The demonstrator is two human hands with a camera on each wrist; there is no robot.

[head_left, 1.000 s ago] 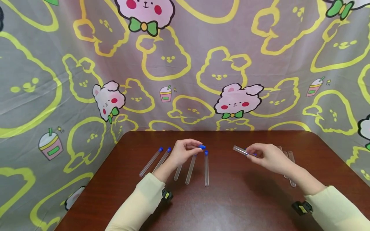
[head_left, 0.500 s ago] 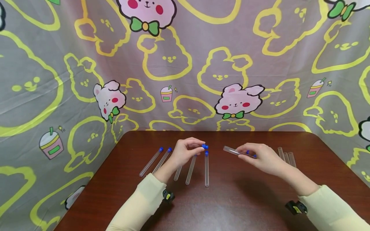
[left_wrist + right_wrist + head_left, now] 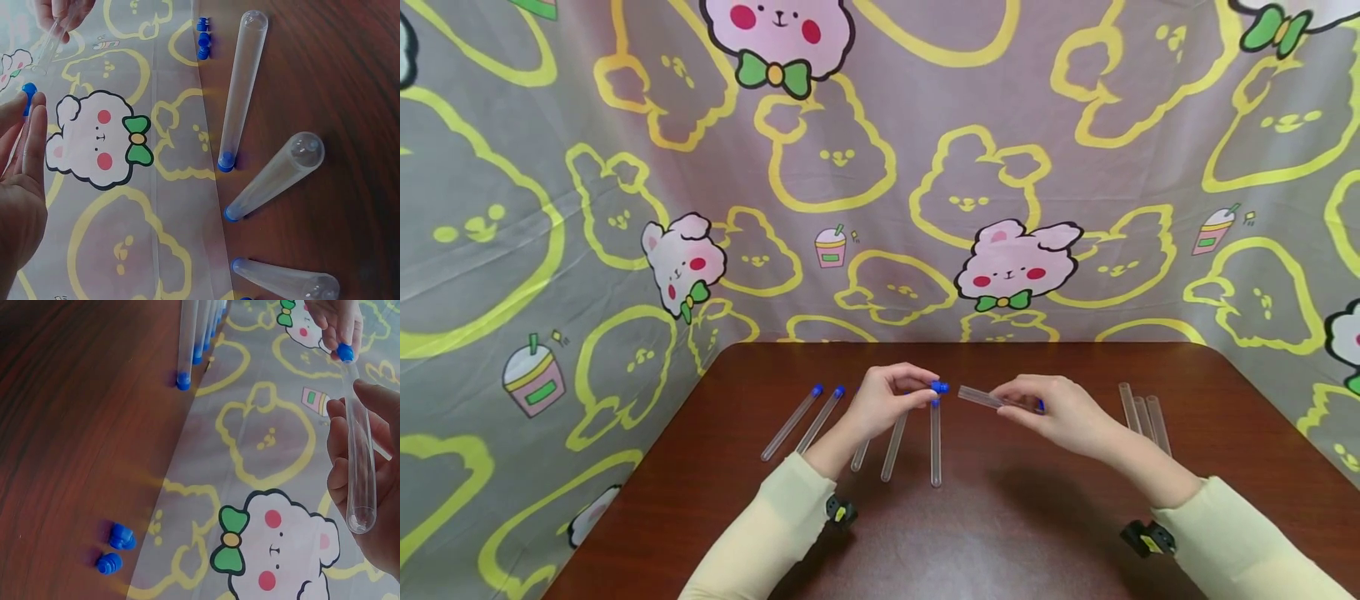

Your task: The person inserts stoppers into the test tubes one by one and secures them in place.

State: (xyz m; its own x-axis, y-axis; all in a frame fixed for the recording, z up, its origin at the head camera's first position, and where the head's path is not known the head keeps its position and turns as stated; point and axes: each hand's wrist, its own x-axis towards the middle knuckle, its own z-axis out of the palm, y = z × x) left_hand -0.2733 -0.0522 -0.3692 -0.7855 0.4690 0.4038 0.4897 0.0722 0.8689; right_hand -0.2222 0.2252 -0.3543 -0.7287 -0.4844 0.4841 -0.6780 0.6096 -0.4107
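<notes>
My left hand [image 3: 882, 402] pinches a small blue cap [image 3: 939, 387] between thumb and fingertips. Facing it, my right hand [image 3: 1063, 410] grips a clear test tube [image 3: 979, 397], tilted, its open end pointing at the cap with a small gap between them in the head view. In the right wrist view the tube's rounded bottom [image 3: 360, 520] sticks out beside the palm. Below my left hand, several test tubes with blue caps lie in a row; the nearest capped tube [image 3: 936, 446] is under the held cap. My left hand partly hides some of them.
Three uncapped test tubes [image 3: 1141, 410] lie at the right, partly behind my right forearm. Loose blue caps [image 3: 122, 536] sit on the brown table [image 3: 925, 542] near its far edge. A patterned cloth [image 3: 895, 208] hangs behind the table.
My right hand has moved left with the test tube, bringing its open end close to the cap. My left hand has shifted slightly right, still pinching the cap.
</notes>
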